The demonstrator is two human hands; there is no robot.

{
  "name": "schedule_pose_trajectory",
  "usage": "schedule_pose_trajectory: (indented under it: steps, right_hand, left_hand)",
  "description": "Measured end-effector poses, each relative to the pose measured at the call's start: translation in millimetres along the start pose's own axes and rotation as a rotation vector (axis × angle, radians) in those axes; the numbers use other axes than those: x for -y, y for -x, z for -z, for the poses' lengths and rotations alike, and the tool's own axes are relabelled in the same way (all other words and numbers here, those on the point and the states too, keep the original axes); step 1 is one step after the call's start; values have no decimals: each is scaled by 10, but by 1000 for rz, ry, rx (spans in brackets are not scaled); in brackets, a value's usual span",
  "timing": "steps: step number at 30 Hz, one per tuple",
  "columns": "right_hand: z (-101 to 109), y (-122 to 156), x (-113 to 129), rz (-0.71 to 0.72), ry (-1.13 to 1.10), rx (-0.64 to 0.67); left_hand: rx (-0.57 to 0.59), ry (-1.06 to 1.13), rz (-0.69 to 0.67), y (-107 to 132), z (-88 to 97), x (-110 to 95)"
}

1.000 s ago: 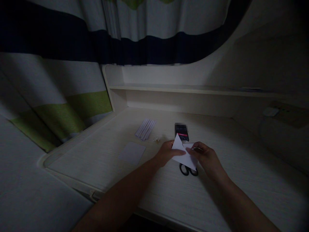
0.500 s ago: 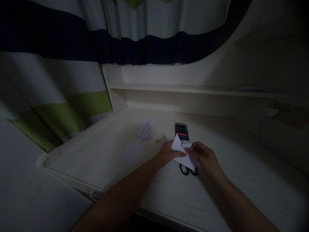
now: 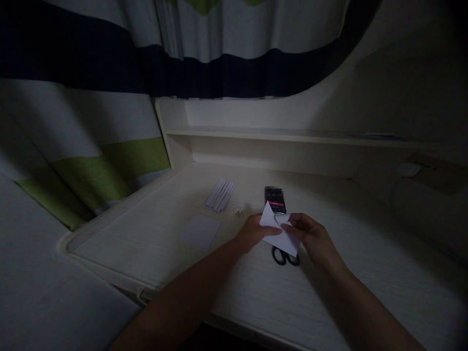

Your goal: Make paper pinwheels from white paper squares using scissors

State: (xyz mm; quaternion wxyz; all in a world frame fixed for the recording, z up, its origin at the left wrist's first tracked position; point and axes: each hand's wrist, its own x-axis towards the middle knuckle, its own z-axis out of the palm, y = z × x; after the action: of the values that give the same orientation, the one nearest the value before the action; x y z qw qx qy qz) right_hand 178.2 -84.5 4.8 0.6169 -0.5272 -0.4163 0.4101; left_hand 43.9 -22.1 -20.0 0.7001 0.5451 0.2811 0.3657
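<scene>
Left hand (image 3: 253, 233) and right hand (image 3: 310, 236) pinch folded white paper (image 3: 280, 239) above pale table (image 3: 248, 287), blocking part of black-handled scissors (image 3: 286, 257) and black phone (image 3: 275, 196); narrow white paper strips (image 3: 220, 195), flat white sheet (image 3: 201, 230) lie left.

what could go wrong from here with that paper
1. Both the left hand and the right hand grip the folded paper, so an uneven pull might tear it or crease it askew.
2. The scissors show only their handles past the paper; a lowered hand might catch the hidden part.
3. The small white pile sits close to the left hand, so a sideways sweep could scatter it.
</scene>
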Motion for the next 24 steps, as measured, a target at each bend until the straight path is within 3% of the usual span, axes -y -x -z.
schedule_pose_trajectory:
  steps: [10,19,24]
  right_hand:
    - [-2,-4,-61,15,128,10]
    - [-1,7,-5,-22,92,-40]
    - [-13,9,1,-19,98,-78]
  left_hand:
    - [11,-42,-7,-9,4,1]
    - [-16,-27,3,-11,-2,7]
    - [26,-37,-4,16,-14,-19]
